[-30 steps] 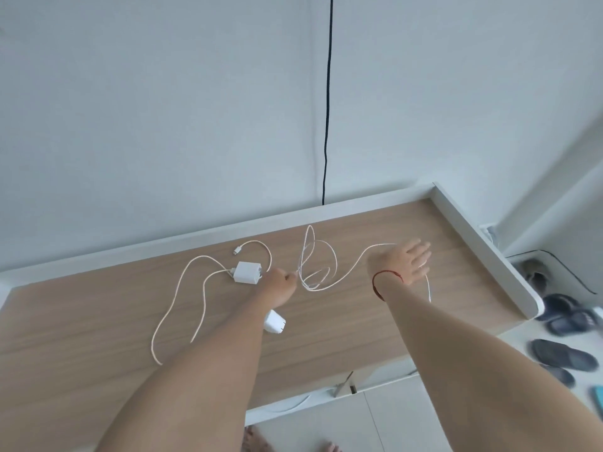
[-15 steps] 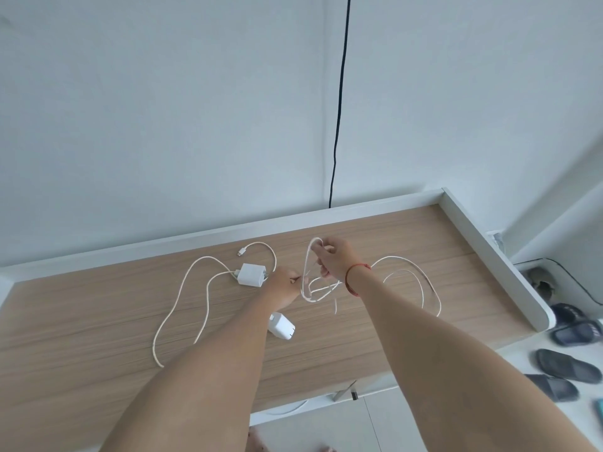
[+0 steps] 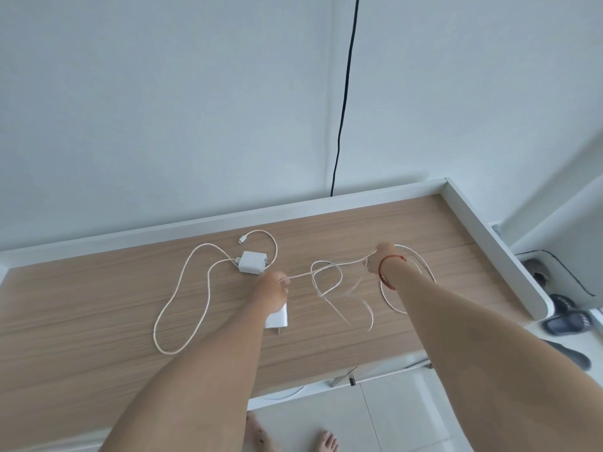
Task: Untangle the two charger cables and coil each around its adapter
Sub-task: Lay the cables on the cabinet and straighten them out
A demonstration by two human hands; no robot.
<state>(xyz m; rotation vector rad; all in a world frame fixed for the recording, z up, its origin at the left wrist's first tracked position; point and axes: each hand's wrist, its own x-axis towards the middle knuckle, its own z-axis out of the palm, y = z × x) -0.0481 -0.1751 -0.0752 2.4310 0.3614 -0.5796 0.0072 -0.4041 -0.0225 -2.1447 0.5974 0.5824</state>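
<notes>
Left hand (image 3: 272, 290) is closed in a pinch on a thin white cable (image 3: 326, 275), finger and thumb nipping it just above the wooden table (image 3: 359, 337). Right hand (image 3: 380, 259), with a red band (image 3: 390, 272) on its wrist, pinches the same cable further along, well apart from the left. The stretch between the two hands runs nearly straight. A loose knot-like loop hangs from the middle of that stretch, and blurred tails trail toward the near edge. Beyond the right wrist, more of this cable lies in a round loop on the tabletop. A square white adapter (image 3: 251, 262) sits flat just beyond the left hand, near the back rim. The other cable (image 3: 182, 288) leaves its left side, sweeps out in a long loop across the left half of the table, and curls round behind the adapter to a free plug (image 3: 242, 239). The second adapter (image 3: 279, 318) lies under the left forearm, partly hidden, so whether the held cable joins it cannot be told. A black wire (image 3: 346, 93) runs down the wall behind the table, dark sandals (image 3: 567, 318) lie on the floor at right, and bare feet (image 3: 326, 442) show on the tiles below.
</notes>
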